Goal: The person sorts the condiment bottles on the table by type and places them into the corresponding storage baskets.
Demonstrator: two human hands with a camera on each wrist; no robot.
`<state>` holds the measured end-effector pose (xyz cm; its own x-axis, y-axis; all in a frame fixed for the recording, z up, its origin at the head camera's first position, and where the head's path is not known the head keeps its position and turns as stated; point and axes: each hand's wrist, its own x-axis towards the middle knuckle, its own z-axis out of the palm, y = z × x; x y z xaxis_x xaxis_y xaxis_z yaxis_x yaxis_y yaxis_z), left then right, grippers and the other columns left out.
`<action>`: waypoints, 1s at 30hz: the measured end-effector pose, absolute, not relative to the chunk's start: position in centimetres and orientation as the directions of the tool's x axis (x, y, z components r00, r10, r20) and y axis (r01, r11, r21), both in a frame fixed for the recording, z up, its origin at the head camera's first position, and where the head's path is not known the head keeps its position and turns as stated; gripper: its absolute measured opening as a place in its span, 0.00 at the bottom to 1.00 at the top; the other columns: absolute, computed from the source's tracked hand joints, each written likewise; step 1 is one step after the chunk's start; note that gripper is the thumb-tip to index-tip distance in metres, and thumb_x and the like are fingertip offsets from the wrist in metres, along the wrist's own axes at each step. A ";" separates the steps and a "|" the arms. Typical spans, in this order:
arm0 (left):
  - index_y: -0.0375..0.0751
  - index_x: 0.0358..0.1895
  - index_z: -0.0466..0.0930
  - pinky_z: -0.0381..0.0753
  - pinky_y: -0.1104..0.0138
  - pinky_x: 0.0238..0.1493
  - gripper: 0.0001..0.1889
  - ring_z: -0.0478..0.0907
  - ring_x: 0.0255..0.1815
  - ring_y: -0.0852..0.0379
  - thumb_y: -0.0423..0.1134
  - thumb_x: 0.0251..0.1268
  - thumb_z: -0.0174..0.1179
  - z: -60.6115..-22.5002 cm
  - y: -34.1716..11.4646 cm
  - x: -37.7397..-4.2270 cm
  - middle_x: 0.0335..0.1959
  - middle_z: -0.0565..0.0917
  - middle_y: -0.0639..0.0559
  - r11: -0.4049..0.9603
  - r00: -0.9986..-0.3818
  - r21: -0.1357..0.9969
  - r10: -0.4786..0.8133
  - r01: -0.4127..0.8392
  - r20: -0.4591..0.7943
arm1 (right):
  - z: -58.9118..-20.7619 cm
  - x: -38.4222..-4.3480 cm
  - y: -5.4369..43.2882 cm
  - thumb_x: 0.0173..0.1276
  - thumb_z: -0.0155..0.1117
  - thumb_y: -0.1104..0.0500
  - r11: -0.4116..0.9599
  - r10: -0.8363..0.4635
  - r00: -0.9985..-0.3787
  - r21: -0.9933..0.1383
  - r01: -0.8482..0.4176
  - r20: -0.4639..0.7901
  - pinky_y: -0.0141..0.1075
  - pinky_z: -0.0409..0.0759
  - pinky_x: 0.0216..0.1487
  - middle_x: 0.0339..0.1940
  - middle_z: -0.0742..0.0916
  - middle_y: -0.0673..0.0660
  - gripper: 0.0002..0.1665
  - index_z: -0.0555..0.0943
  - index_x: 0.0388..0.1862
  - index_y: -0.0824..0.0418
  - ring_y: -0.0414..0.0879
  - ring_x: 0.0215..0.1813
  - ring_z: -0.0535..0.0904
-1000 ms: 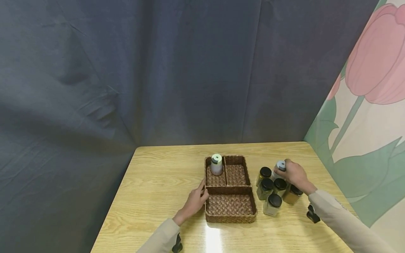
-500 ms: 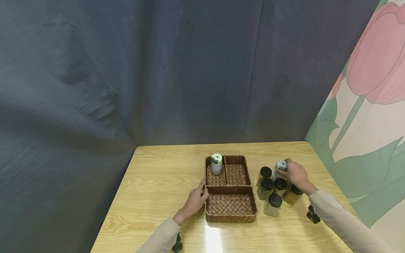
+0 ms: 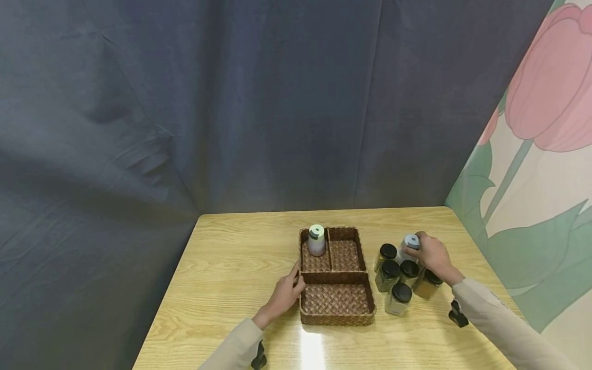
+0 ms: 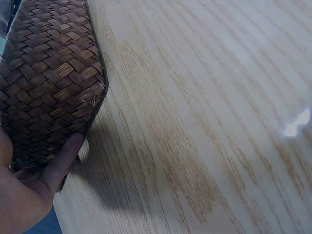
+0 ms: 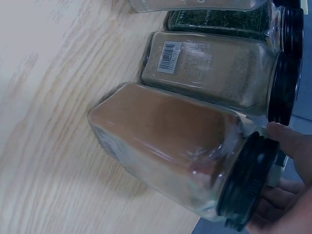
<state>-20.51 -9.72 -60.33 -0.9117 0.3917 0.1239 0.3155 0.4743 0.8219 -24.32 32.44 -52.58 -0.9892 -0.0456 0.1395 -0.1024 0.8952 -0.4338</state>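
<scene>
In the head view my left hand point(image 3: 283, 297) touches the outside of the left wall of a brown woven basket point(image 3: 337, 320). Its thumb point(image 4: 61, 163) lies along that wall in the left wrist view. The basket has three compartments, and a white-capped shaker bottle point(image 3: 316, 242) stands in the back-left one. Over on the right, my right hand point(image 3: 432, 255) grips a second shaker bottle with a pale cap point(image 3: 411, 241) near its top. That bottle's lower part is hidden behind jars. Closest to the right wrist camera is a black-lidded glass jar of orange-brown powder point(image 5: 165, 126).
Several black-lidded spice jars cluster to the right of the basket, among them a pale one point(image 3: 399, 300) in front and a green one point(image 3: 386, 280). Dark cloth point(image 3: 287, 113) hangs behind the wooden table point(image 3: 231, 257). A tulip-patterned wall point(image 3: 536, 205) borders the right side.
</scene>
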 end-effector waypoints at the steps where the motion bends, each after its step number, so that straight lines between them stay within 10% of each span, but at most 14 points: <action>1: 0.30 0.78 0.45 0.56 0.75 0.11 0.32 0.50 0.07 0.69 0.38 0.80 0.46 -60.4 -9.7 -20.5 0.07 0.61 0.63 0.477 -0.912 0.821 0.391 0.315 0.123 | -52.6 -24.3 32.5 0.61 0.75 0.55 0.893 -0.047 -0.988 -0.436 -0.108 0.148 0.49 0.74 0.26 0.27 0.81 0.68 0.35 0.72 0.49 0.84 0.54 0.25 0.76; 30: 0.31 0.79 0.43 0.57 0.75 0.11 0.33 0.50 0.06 0.70 0.37 0.80 0.46 -60.6 -9.7 -20.6 0.08 0.61 0.61 0.462 -0.909 0.827 0.394 0.321 0.133 | -52.9 -24.1 32.5 0.58 0.78 0.52 0.884 -0.056 -0.970 -0.440 -0.158 0.237 0.45 0.72 0.23 0.23 0.82 0.63 0.31 0.76 0.42 0.78 0.49 0.21 0.74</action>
